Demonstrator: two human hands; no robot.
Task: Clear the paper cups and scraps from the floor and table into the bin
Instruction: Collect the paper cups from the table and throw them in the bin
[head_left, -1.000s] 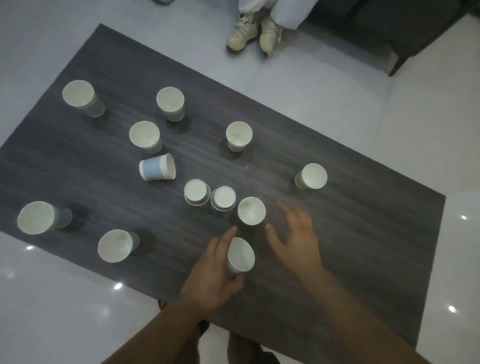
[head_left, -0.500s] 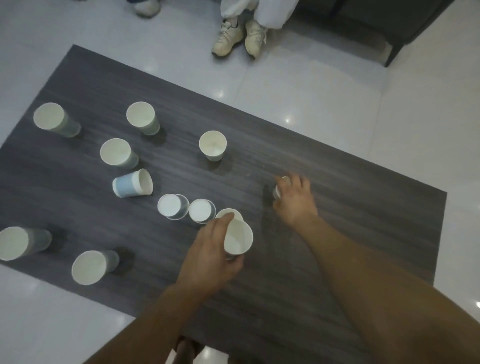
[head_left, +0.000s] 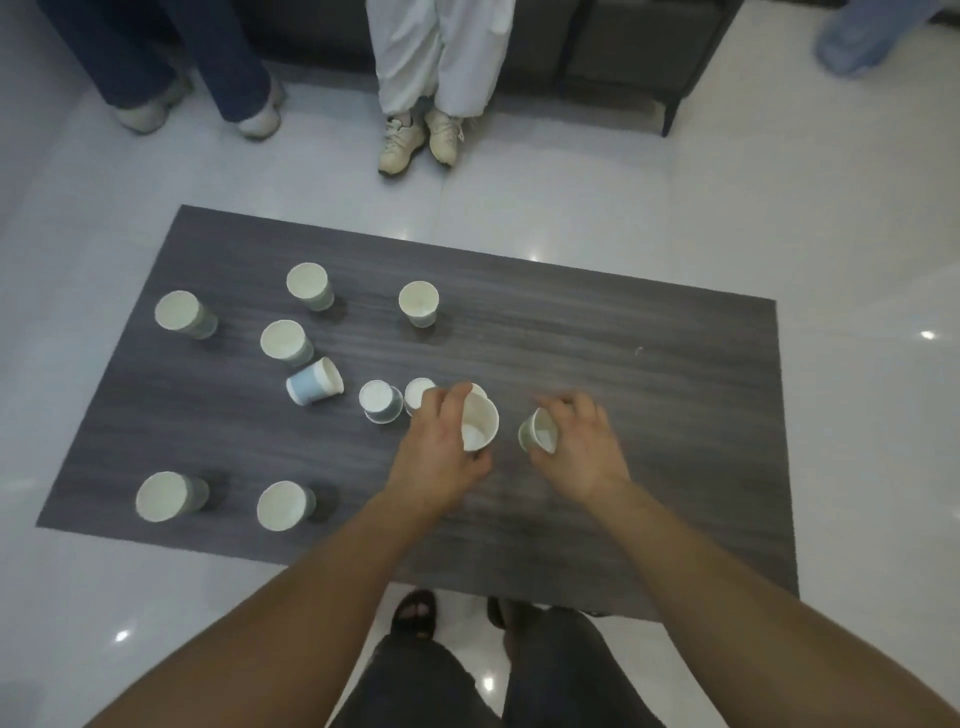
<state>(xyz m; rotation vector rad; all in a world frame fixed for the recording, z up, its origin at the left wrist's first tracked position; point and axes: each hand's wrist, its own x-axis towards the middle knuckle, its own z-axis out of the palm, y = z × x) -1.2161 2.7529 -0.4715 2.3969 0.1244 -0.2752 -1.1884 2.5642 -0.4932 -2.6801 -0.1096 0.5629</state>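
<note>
Head view: the left hand (head_left: 441, 457) curls round a tilted cup (head_left: 480, 423) over the middle of the table (head_left: 675, 374). The right hand (head_left: 584, 452) grips a second cup (head_left: 537, 434) just beside it, and the two cups are apart. All other cups sit to the hands' left. A blue cup (head_left: 314, 382) lies on its side there, and a corner cup (head_left: 169, 496) stands near the near-left edge. Beyond the far edge, white shoes (head_left: 421, 143) stand on the floor (head_left: 779, 218).
</note>
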